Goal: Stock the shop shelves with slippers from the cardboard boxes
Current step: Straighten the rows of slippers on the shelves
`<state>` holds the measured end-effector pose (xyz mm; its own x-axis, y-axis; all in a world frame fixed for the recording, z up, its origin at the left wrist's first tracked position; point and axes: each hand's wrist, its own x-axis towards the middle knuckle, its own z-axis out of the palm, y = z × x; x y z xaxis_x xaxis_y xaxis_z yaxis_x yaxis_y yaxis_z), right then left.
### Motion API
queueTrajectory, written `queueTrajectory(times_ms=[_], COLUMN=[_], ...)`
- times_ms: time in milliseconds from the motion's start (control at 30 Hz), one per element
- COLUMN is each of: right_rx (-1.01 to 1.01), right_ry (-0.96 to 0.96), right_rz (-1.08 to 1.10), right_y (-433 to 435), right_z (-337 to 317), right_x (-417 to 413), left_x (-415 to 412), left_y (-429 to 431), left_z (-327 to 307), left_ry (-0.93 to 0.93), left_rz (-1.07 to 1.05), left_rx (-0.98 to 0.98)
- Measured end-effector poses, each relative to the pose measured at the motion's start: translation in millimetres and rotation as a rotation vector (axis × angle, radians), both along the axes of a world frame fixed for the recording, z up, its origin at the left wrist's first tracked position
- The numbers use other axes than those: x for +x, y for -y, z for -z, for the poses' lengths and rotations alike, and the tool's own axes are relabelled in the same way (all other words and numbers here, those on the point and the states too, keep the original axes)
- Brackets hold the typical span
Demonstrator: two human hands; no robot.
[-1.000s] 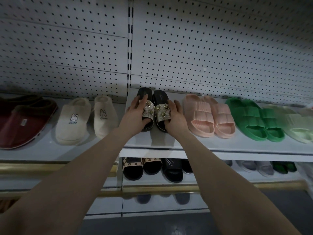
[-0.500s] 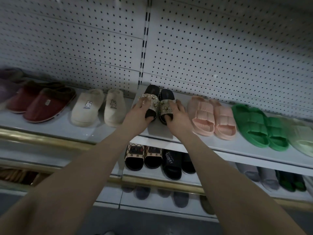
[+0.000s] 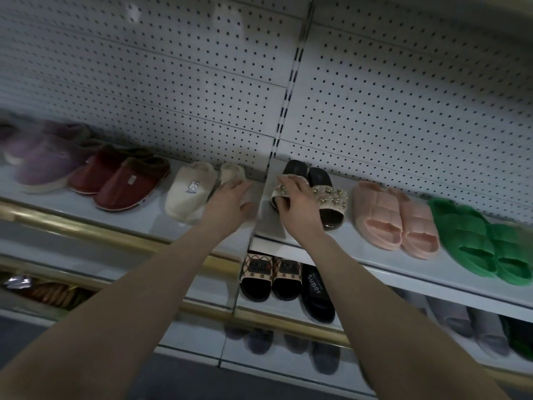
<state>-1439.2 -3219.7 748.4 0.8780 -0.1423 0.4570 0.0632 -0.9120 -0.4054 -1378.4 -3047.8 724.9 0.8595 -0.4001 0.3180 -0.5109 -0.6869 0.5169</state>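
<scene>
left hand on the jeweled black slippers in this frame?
No, the left hand is over by the cream bunny slippers; only the right hand grips the jeweled black slippers.

Black jewelled sandals (image 3: 323, 194) — pink slides (image 3: 395, 220), green slides (image 3: 484, 241), maroon slippers (image 3: 121, 180).

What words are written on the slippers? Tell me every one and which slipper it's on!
"Super": on the strap of the black slide.
Tiny line beside it: too small to read.
Word under the bunny on the cream slipper: blurred.
Tag on the red slipper: too small to read.
</scene>
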Motion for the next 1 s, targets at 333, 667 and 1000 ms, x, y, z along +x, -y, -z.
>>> queueTrajectory(times_ms=[333, 667, 1000], right_rx=[-0.018, -0.007, -0.054], right_ry=[-0.093, -0.267, -0.459], right_rz=[0.035, 0.152, 0.170], right_y=[-74, -104, -90], right_z=[-1, 37, 48], right_x=[63, 103, 136], left_x=[86, 137, 153], left_y=[-88, -118, -114], left_z=[1, 24, 38], left_ry=[-0.040, -0.123, -0.234], left_rz=[0.043, 0.156, 0.210], left_rx=[0.082, 0.350, 0.430])
